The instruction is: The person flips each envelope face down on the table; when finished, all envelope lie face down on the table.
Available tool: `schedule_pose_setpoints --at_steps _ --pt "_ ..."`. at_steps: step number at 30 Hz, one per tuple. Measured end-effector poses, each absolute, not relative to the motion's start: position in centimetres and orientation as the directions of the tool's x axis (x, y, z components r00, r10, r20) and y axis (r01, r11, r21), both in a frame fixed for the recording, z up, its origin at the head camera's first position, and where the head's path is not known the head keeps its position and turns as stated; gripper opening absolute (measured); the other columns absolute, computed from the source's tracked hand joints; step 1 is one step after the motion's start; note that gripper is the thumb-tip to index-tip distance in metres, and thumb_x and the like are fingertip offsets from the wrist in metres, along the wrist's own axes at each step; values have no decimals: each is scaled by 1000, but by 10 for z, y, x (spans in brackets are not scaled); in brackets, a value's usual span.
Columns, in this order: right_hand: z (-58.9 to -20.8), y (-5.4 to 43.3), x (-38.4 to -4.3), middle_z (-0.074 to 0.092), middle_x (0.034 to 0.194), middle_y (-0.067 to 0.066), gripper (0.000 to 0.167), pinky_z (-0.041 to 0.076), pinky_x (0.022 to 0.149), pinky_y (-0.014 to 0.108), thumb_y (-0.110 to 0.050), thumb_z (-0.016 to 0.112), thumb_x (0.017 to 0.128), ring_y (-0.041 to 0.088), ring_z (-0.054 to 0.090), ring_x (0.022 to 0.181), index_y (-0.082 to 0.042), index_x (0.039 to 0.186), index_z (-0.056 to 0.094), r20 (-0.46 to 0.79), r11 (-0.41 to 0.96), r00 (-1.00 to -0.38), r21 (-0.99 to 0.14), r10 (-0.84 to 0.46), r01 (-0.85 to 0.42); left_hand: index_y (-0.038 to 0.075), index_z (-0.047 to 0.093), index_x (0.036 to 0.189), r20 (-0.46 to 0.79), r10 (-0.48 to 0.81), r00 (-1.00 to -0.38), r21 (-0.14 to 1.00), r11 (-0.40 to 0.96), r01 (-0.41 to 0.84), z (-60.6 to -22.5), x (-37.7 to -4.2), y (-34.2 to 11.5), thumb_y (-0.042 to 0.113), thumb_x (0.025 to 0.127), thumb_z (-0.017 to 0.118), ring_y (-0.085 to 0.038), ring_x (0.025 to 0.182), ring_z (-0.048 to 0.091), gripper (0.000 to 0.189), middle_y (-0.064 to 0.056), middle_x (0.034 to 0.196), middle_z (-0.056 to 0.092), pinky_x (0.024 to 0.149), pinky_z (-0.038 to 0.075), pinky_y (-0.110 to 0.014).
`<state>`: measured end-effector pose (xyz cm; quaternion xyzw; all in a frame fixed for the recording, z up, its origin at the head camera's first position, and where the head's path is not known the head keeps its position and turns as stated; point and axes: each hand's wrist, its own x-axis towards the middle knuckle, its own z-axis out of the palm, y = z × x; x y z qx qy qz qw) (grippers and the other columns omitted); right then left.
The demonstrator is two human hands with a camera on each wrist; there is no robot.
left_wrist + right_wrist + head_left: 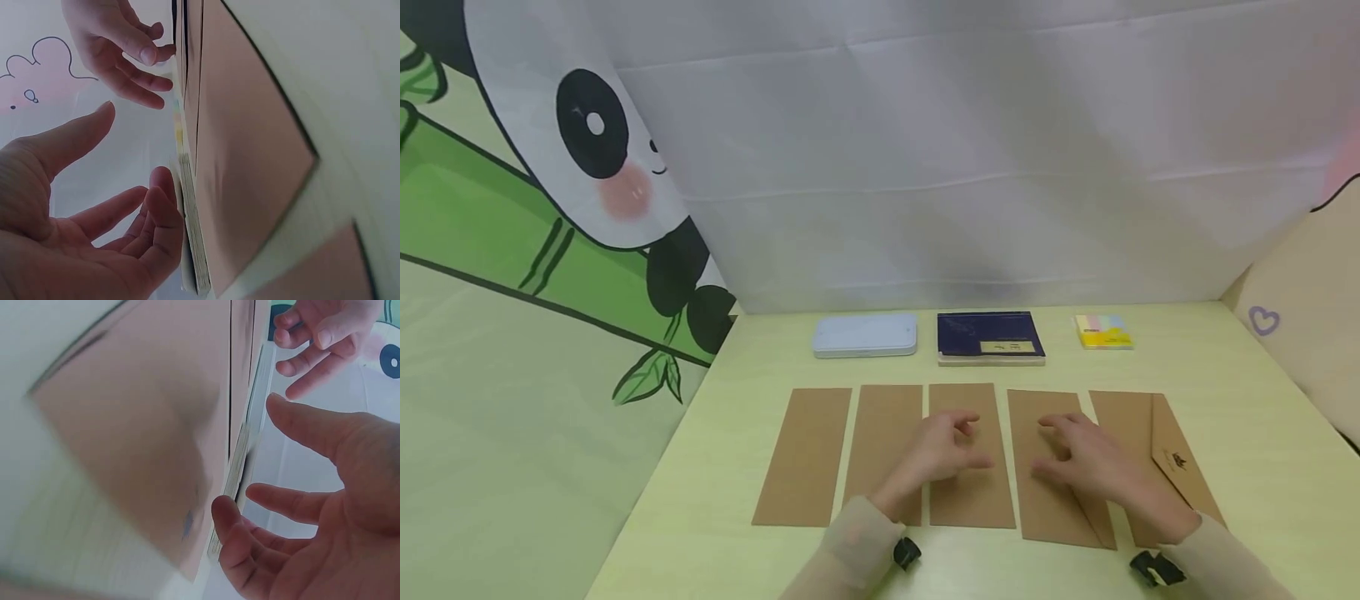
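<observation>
Several brown paper envelopes lie in a side-by-side row on the table. Over the middle envelope (pixel 962 500) is my left hand (pixel 946 450), its fingers loosely bent and nothing held. My right hand (pixel 1093 458) hangs over the envelope to the right of the middle one (pixel 1037 508), also holding nothing. The rightmost envelope (pixel 1120 417) shows its flap, with a small dark crown print. Both wrist views show the palms, with thumbs and fingers spread apart; in the left wrist view, the left hand (pixel 81 250) seems to be just off the paper.
Behind the row stand a pale blue flat case (pixel 865 335), a dark blue book (pixel 970 329) and a small pack of coloured sticky notes (pixel 1102 332). A white sheet (pixel 962 167) hangs at the table's back edge. A panda-print cloth (pixel 512 375) is at the left.
</observation>
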<state>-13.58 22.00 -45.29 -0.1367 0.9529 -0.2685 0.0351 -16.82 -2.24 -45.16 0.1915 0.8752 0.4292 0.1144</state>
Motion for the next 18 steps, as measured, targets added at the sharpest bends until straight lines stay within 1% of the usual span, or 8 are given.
schedule_pose_setpoints --at_steps 3,7,10,13,14,16,18 --pt "-452 228 -134 53 118 23 68 47 77 48 -40 76 80 29 54 94 3 128 54 -5 837 -964 -498 -265 -227 1 61 124 -51 447 -893 812 539 224 -452 -167 -14 20 69 86 -20 86 59 64 -8 102 63 72 46 -25" --pt "-449 236 -132 54 112 23 73 47 74 48 -38 77 79 30 53 90 6 130 50 -36 843 -973 -508 -230 -180 1 61 123 -61 467 -882 813 536 228 -456 -167 -3 21 67 88 -19 90 60 65 -5 102 64 75 47 -23" --pt "-449 242 -132 53 112 28 77 46 77 52 -38 79 77 38 54 95 10 129 48 -59 845 -979 -517 -196 -138 2 62 123 -54 481 -875 779 569 264 -459 -167 4 23 66 89 -17 93 60 67 -2 102 65 79 45 -23" --pt "-450 246 -133 51 116 34 80 44 83 56 -37 80 76 47 51 105 15 127 47 -83 848 -985 -524 -148 -83 2 63 123 -61 494 -867 742 604 292 -459 -165 11 24 67 88 -14 95 59 66 -1 104 65 82 44 -22" --pt "-450 248 -133 51 116 36 81 43 83 57 -37 81 75 48 50 106 16 126 47 -92 849 -987 -524 -133 -66 3 63 123 -67 495 -866 729 617 296 -459 -165 14 25 67 88 -13 95 58 65 -1 104 65 83 44 -22" --pt "-451 250 -134 52 115 37 82 43 84 58 -37 81 74 49 50 106 18 124 47 -109 853 -989 -520 -105 -33 4 64 122 -88 499 -862 715 634 294 -459 -164 18 26 68 87 -11 89 57 63 -1 102 65 81 44 -21" --pt "-452 252 -134 53 113 36 82 43 83 57 -36 82 73 49 51 105 18 123 47 -125 857 -988 -515 -89 -12 5 66 119 -110 500 -859 700 653 290 -459 -164 21 27 68 87 -10 80 56 60 0 95 65 76 45 -21"
